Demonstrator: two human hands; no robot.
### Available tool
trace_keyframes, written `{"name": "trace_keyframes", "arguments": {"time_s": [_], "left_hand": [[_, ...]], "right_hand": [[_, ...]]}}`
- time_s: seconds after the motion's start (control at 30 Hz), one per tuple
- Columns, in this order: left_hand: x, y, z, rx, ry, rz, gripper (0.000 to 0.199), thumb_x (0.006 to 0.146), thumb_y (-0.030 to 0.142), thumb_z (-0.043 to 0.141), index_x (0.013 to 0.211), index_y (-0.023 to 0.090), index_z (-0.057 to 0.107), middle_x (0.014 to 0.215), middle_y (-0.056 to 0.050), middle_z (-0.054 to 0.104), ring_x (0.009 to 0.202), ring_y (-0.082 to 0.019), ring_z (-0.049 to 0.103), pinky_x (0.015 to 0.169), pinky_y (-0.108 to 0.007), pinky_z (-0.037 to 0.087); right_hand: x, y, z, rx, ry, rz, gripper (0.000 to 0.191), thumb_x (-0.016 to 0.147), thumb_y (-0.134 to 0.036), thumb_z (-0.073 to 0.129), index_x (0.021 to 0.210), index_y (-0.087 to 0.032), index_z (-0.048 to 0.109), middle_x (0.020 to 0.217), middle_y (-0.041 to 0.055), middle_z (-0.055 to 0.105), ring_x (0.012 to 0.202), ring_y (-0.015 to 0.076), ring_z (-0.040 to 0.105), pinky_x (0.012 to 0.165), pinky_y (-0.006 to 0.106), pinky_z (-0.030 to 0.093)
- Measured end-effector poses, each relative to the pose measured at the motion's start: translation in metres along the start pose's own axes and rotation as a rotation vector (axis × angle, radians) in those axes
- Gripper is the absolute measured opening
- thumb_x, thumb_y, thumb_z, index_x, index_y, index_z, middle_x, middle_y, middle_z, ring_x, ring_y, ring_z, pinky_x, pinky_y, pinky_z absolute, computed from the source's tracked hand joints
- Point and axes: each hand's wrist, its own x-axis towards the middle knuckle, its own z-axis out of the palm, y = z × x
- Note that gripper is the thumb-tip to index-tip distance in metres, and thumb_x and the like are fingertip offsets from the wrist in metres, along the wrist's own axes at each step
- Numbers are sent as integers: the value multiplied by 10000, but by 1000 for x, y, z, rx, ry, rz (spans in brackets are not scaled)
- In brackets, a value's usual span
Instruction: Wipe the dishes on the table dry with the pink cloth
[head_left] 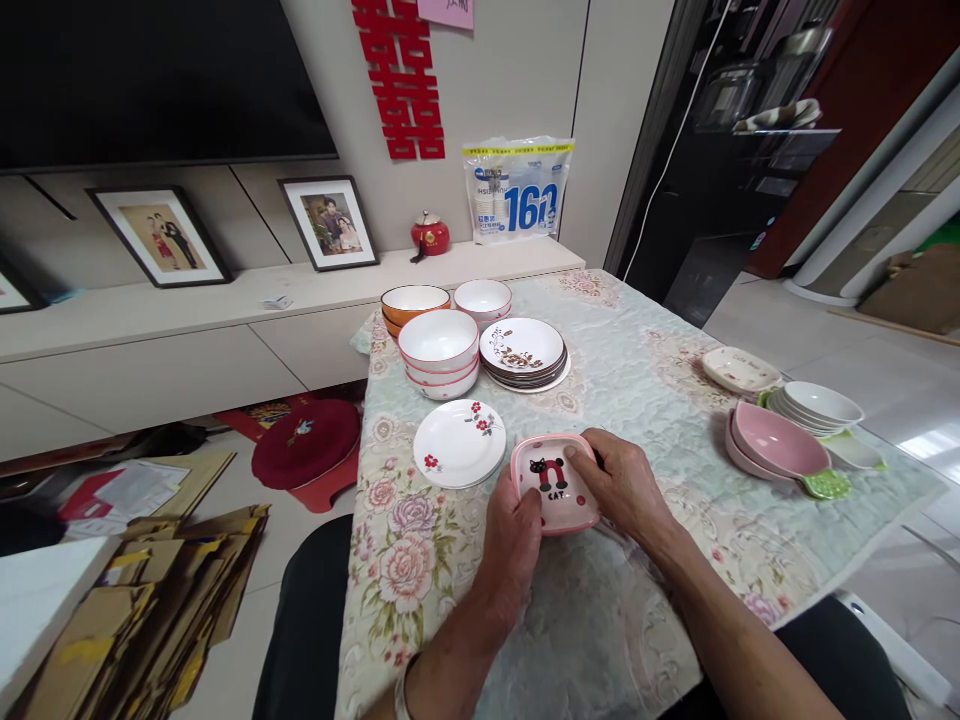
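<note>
Both of my hands hold a square pink-rimmed dish (556,510) with a cat picture and the word CAT in it, near the front of the table. My left hand (514,535) grips its left side, thumb over the rim. On the right side, my right hand (619,475) is closed around the edge, thumb resting inside. Just left of the dish lie white plates with red flowers (454,445). Behind them stand stacked white bowls with pink rims (439,345), and beside those a stack of brown-patterned plates (523,345).
Orange bowls (401,308) and a smaller bowl (484,297) stand at the back left. To the right are pink leaf-shaped bowls (780,440), small white bowls (821,402) and an oval dish (741,370). A floral cloth (405,620) covers the table; a red stool (307,450) stands left.
</note>
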Motion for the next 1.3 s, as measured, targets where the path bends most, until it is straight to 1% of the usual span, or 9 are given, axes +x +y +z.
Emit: {"name": "trace_keyframes", "arguments": {"time_s": [0.1, 0.23, 0.33, 0.5, 0.63, 0.8, 0.97, 1.13, 1.3], "left_hand": [[0, 1, 0, 34, 14, 1, 462, 709, 149, 526, 1160, 157, 625, 1031, -79, 718, 953, -248, 650, 822, -350, 521], [-1, 4, 1, 47, 9, -25, 443, 720, 160, 510, 1148, 159, 626, 1009, -74, 721, 902, -247, 658, 757, -343, 533], [-1, 6, 1, 42, -2, -14, 427, 731, 165, 508, 1140, 171, 631, 1027, -63, 722, 910, -244, 659, 768, -343, 534], [0, 6, 1, 39, -16, -15, 439, 715, 160, 514, 1137, 154, 636, 1008, -72, 725, 894, -242, 661, 748, -325, 532], [-1, 9, 2, 42, -27, -36, 437, 707, 162, 524, 1129, 156, 638, 989, -73, 728, 856, -234, 661, 712, -309, 527], [-3, 11, 1, 16, -63, -33, 406, 714, 187, 553, 1104, 154, 658, 970, -79, 734, 861, -246, 665, 748, -334, 528], [-1, 7, -1, 25, -45, -28, 378, 722, 216, 587, 1083, 145, 674, 957, -86, 739, 873, -254, 662, 795, -362, 522], [-2, 6, -2, 41, -55, -35, 349, 752, 278, 629, 1069, 144, 686, 968, -87, 744, 894, -258, 659, 811, -357, 513], [-2, 9, -1, 76, -26, -47, 345, 750, 337, 681, 1030, 136, 697, 927, -91, 744, 887, -262, 658, 808, -352, 512]], "right_hand": [[0, 1, 0, 9, -7, -12, 276, 889, -348, 471, 653, -209, 440, 645, -17, 534, 609, 137, 475, 574, 244, 313], [-1, 1, -2, 6, -97, 39, 272, 916, -368, 438, 693, -213, 465, 618, -23, 546, 592, 140, 489, 556, 242, 298], [-2, -1, -4, -25, -142, 61, 275, 934, -386, 411, 731, -215, 482, 638, -15, 576, 602, 146, 509, 555, 241, 292], [0, -3, -5, -92, -167, 73, 274, 942, -382, 388, 746, -215, 482, 654, -3, 599, 604, 149, 518, 558, 243, 283], [1, -3, -4, -106, -134, 74, 270, 937, -377, 389, 732, -217, 462, 631, -6, 583, 584, 146, 502, 548, 241, 273], [0, -3, -3, -96, -94, 68, 275, 933, -393, 379, 741, -220, 474, 607, -6, 569, 577, 155, 509, 546, 242, 276], [-1, -3, -3, -120, -11, 63, 308, 936, -426, 352, 778, -219, 516, 626, 11, 593, 592, 173, 527, 561, 251, 291], [-3, -1, -2, -148, 74, 38, 299, 928, -427, 354, 743, -226, 475, 579, -4, 543, 559, 170, 491, 565, 257, 293], [-3, 1, -3, -126, 108, 38, 301, 930, -431, 352, 771, -224, 503, 603, 3, 569, 579, 176, 519, 581, 261, 311]]}}
